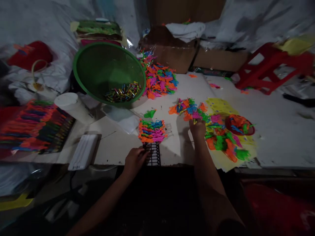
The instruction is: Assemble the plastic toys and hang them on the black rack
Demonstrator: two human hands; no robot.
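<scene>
A black wire-grid rack (154,154) lies at the table's front edge, and my left hand (135,159) holds its left side with bent fingers. On the rack's far part sit rows of small bright plastic pieces (152,131) in orange, green, blue and pink. My right hand (197,128) is at the near edge of a loose heap of similar pieces (187,106). Its fingers are pinched together around a small yellow-green plastic piece (195,121), whose exact kind is too blurred to tell. A single green piece (150,113) lies beyond the rack.
A green basin (98,75) holding small multicoloured cylinders tilts at the back left. Behind lies a larger pile of pieces (161,80). At right are yellow sheets (221,106), a red bowl (251,130) and a red stool (265,65). A white cup (73,106) and power strip (83,150) stand left.
</scene>
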